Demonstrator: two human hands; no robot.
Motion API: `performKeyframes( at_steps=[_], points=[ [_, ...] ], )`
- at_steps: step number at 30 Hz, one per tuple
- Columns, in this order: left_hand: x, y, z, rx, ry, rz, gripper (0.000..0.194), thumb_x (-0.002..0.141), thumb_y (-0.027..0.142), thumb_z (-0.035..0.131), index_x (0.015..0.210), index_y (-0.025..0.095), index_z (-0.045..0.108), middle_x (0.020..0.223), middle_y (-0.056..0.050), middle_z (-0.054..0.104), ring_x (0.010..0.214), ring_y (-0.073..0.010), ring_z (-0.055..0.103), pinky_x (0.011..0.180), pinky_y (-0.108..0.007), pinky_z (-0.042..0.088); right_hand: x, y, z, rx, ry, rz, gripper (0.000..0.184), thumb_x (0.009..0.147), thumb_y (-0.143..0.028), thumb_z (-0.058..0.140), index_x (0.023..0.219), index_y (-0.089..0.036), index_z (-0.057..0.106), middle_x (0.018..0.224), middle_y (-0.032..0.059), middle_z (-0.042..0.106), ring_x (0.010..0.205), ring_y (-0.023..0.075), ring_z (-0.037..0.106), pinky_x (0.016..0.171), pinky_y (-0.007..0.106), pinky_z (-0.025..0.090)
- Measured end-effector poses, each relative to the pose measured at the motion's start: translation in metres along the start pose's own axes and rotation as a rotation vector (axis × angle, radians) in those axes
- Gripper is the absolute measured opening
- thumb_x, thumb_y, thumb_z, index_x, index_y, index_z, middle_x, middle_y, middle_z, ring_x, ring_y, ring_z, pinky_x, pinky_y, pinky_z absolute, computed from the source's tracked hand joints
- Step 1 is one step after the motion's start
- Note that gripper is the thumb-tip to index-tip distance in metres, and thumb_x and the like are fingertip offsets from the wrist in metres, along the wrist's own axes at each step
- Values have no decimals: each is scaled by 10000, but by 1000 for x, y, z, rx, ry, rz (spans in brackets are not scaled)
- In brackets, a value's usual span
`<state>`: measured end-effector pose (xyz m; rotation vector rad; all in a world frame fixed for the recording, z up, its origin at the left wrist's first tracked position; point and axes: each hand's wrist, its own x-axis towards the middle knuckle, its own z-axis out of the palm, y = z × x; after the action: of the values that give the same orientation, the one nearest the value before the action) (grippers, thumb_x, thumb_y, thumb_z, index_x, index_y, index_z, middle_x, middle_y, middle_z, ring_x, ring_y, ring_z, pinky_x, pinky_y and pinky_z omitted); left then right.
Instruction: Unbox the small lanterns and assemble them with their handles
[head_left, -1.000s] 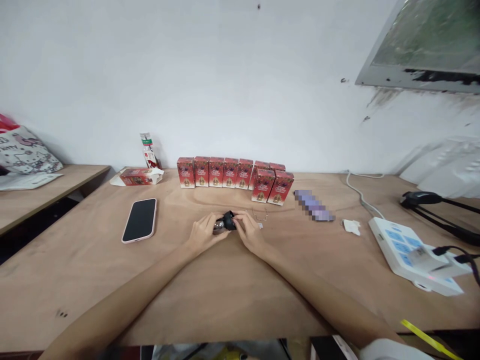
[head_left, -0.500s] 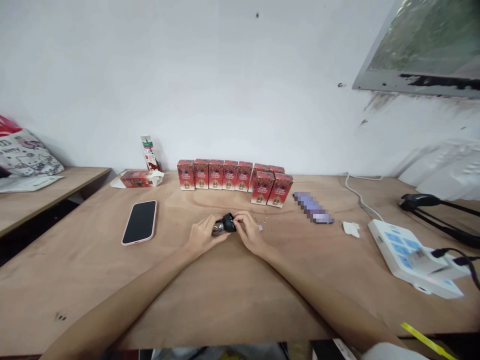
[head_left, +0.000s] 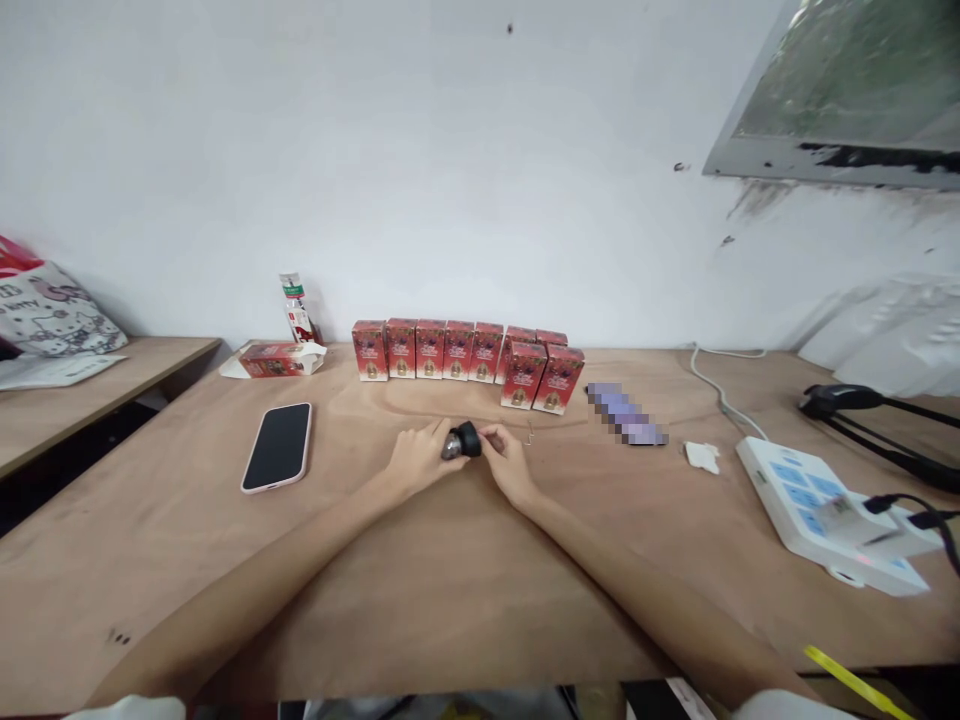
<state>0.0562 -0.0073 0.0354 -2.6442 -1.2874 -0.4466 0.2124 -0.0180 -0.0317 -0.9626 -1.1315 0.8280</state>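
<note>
Bulb [head_left: 451,447], black base [head_left: 468,439] now sit slightly further right. Left hand [head_left: 418,457] closed around bulb; right hand [head_left: 508,465] fingertips nearly together at base, hold unclear. Attention apparently remains there.

Soft, even light with only faint shadows washes the pale painted wall [head_left: 300,150] behind the row of red printed cardboard boxes [head_left: 429,352], whose small lettering seems too blurred to read. Right of the boxes, coarse pixelation masks a flat purple object [head_left: 624,413]; farther right, distortion stretches a white plastic power strip [head_left: 784,500].
</note>
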Motion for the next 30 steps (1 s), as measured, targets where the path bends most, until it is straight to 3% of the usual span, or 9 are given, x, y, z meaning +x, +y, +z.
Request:
performKeyframes(
  at_steps=[8, 14, 17, 21, 26, 30],
  points=[
    [70, 35, -51, 118, -305, 194, 323, 616, 309, 707, 882, 128, 675, 873, -156, 707, 835, -314, 673, 674, -329, 497, 9, 6, -5, 282, 152, 275, 193, 624, -346, 704, 701, -189, 623, 704, -1, 661, 697, 143, 622, 715, 295, 528],
    [92, 47, -61, 204, -396, 221, 461, 550, 342, 761, 952, 125, 696, 890, -180, 700, 855, -330, 659, 716, -364, 491, 16, 2, -6, 363, 220, 405, 68, 672, -196, 657, 632, -196, 602, 629, -13, 645, 649, 128, 625, 692, 276, 561],
    [96, 38, -62, 250, -361, 205, 469, 548, 314, 776, 958, 102, 695, 908, -205, 690, 853, -344, 654, 701, -372, 482, 16, -3, -7, 362, 236, 435, 80, 699, -158, 609, 628, -192, 594, 640, 3, 653, 680, 132, 637, 734, 278, 571],
    [94, 19, -54, 329, -231, 207, 343, 647, 106, 695, 989, 78, 685, 979, -221, 671, 919, -344, 630, 806, -438, 433, 16, -8, -10, 302, 240, 434, 133, 718, -158, 551, 590, -194, 558, 616, 15, 631, 676, 134, 637, 759, 290, 566],
    [84, 4, -26, 414, -69, 287, 279, 830, 38, 475, 974, 100, 706, 1060, -205, 650, 1033, -319, 552, 946, -547, 300, 19, -4, -12, 121, 189, 370, 61, 650, -133, 574, 613, -181, 573, 636, 14, 617, 674, 147, 624, 755, 322, 539],
    [78, 4, -2, 433, -2, 400, 243, 840, 63, 503, 929, 121, 722, 982, -167, 678, 1057, -316, 519, 945, -563, 313, 19, 7, -11, -84, 141, 270, 140, 613, -86, 512, 682, -187, 581, 685, 10, 619, 735, 170, 615, 791, 360, 505]
  ],
)
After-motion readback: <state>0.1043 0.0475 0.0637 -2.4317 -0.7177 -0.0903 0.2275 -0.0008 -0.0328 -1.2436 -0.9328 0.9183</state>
